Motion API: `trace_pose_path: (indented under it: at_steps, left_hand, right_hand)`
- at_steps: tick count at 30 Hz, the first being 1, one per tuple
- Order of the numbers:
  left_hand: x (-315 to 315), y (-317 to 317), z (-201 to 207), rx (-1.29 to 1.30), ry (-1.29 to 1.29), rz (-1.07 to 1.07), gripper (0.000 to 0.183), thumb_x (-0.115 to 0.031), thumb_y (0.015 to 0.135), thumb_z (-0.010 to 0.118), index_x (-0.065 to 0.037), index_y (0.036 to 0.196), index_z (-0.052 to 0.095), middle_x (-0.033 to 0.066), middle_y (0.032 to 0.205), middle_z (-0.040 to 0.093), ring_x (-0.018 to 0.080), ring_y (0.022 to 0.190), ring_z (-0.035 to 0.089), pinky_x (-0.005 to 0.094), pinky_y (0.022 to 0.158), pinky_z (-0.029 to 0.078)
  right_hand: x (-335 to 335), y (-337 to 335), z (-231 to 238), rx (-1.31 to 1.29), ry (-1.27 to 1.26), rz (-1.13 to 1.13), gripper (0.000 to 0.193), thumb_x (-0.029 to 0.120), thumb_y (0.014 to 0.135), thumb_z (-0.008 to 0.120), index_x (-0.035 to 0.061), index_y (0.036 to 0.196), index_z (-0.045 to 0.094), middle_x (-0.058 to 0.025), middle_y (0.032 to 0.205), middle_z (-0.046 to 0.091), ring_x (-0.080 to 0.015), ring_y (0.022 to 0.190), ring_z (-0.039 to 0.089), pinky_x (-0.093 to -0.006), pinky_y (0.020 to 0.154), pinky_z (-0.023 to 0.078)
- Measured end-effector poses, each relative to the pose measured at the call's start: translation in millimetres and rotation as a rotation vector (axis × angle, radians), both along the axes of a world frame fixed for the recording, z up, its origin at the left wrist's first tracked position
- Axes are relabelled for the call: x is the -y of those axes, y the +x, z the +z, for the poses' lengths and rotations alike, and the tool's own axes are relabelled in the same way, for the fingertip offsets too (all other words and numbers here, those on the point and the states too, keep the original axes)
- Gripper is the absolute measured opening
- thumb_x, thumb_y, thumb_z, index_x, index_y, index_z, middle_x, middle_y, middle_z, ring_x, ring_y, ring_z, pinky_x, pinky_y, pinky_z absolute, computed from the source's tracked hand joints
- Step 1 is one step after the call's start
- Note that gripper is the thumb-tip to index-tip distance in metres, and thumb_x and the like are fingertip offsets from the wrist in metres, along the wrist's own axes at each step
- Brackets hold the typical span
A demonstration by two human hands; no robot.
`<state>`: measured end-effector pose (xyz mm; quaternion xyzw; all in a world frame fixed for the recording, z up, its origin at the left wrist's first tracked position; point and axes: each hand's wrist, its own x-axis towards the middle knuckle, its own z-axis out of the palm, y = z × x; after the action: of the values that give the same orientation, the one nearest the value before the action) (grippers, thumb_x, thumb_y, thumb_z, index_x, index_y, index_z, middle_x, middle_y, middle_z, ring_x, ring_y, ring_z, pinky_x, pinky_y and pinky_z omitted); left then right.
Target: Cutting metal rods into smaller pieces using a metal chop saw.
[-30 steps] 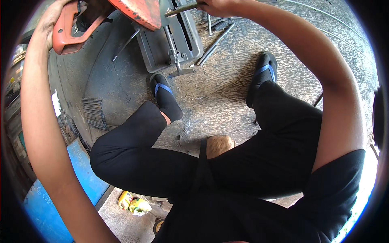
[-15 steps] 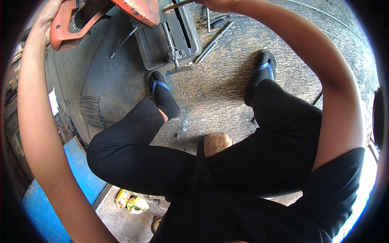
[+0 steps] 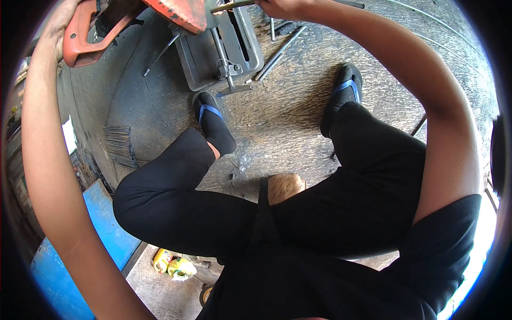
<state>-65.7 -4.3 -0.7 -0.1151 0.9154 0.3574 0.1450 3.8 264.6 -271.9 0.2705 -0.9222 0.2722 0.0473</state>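
Both the left hand [image 3: 57, 29] and the right hand [image 3: 285, 7] are clasped around things near the top edge. The left is wrapped on an orange handle [image 3: 73, 47], its fingers mostly hidden. The right grips a thin rod [image 3: 234, 6], which pokes out leftward past the fingers, its end near the orange guard [image 3: 184, 15]. Below the guard sits a grey base [image 3: 194, 66]; metal bars [image 3: 278, 55] lie just beside it on the floor [image 3: 282, 122].
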Motion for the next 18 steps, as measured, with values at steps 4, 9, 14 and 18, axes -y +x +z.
trace_pose_path:
  at_steps: [4, 9, 14, 18]
  left_hand:
    - [0.4, 1.0, 1.7, 0.01, -0.003, -0.008, 0.039, -0.017, 0.087, 0.054, -0.001, 0.123, 0.05, 0.013, 0.098, 0.059, 0.0237, 0.08, 0.057, 0.0374, 0.07, 0.049]
    - [-0.2, 2.3, 6.6, 0.065, 0.016, -0.037, 0.045, -0.016, 0.089, 0.053, 0.01, 0.124, 0.045, 0.0215, 0.124, 0.052, 0.0327, 0.107, 0.055, 0.0444, 0.089, 0.047]
    - [2.4, -2.9, 2.1, 0.052, 0.01, -0.031, 0.041, -0.016, 0.087, 0.054, 0.003, 0.123, 0.049, 0.0164, 0.11, 0.056, 0.0275, 0.091, 0.056, 0.0406, 0.078, 0.048]
    - [6.7, -8.9, 0.4, 0.046, 0.007, -0.009, 0.037, -0.017, 0.086, 0.054, -0.007, 0.121, 0.054, 0.0095, 0.09, 0.061, 0.0205, 0.07, 0.057, 0.0354, 0.063, 0.049]
  right_hand:
    - [-1.0, -2.8, -2.4, -0.072, 0.082, 0.028, 0.017, 0.019, 0.076, 0.057, 0.0054, 0.066, 0.06, -0.018, 0.063, 0.061, -0.0367, 0.058, 0.061, -0.0453, 0.051, 0.048]
    - [-3.3, -2.7, -3.4, -0.07, 0.048, 0.011, 0.015, 0.019, 0.077, 0.058, 0.0062, 0.069, 0.061, -0.0174, 0.063, 0.06, -0.037, 0.058, 0.061, -0.0455, 0.052, 0.047]
    - [-7.2, -2.2, -1.5, -0.121, -0.022, 0.069, 0.009, 0.015, 0.074, 0.059, 0.0066, 0.071, 0.06, -0.0173, 0.064, 0.06, -0.0372, 0.06, 0.061, -0.0461, 0.053, 0.046]
    - [-9.0, -1.0, 3.1, -0.112, -0.003, 0.087, 0.007, 0.014, 0.073, 0.06, 0.0067, 0.072, 0.06, -0.0167, 0.065, 0.06, -0.0372, 0.061, 0.061, -0.0462, 0.053, 0.046]
